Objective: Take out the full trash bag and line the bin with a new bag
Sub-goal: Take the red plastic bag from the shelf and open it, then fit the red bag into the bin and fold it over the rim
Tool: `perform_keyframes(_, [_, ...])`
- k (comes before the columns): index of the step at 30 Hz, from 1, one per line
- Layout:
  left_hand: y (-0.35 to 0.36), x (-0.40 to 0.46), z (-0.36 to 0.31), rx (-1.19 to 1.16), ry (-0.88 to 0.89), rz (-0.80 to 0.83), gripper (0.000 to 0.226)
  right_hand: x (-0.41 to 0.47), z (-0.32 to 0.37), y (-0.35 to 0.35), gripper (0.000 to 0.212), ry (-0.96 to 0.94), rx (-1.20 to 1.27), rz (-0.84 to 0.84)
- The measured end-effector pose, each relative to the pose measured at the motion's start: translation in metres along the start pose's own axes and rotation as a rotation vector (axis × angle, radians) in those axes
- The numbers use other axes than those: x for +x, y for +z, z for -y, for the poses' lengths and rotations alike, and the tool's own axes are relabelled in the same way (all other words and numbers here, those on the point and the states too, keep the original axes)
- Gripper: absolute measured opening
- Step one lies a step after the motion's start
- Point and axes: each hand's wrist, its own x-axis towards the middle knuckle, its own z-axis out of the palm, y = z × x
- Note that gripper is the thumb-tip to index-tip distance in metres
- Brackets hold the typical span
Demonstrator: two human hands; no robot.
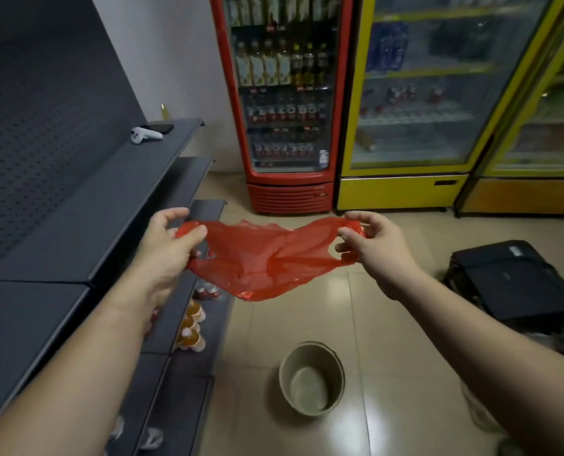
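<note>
Red thin plastic, the new bag [261, 258], hangs stretched between your two hands at the middle of the frame from the head camera, held above the floor and well apart from the bin. Your left hand [169, 245] has its grip pinched on the bag's left handle, thumb pressed against the fingers; your right hand [369, 241] pinches the right handle the same way. The bin [312, 378], a round beige tub with no liner in it, stands upright on the tiled floor [389, 373] at lower centre. Dark shelving [76, 209] runs down the left side, a red drinks fridge [287, 103] stands at upper centre, and a yellow fridge [415, 103] just beside it.
</note>
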Motion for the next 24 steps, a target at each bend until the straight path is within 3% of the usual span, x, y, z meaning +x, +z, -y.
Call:
perform_keyframes(9, [0.062,-0.016,0.116,0.105,-0.188,0.397,0.061,0.006,-0.098,-0.05,0.043,0.151,-0.203,0.086])
perform_keyframes(16, [0.085,0.015,0.221,0.153,-0.309,0.507,0.062,0.019,-0.196,-0.042,0.042,0.259,-0.341,0.031])
perform_keyframes(24, [0.093,0.03,0.362,0.179,-0.422,0.592,0.057,0.029,-0.319,-0.021,0.042,0.373,-0.332,-0.062])
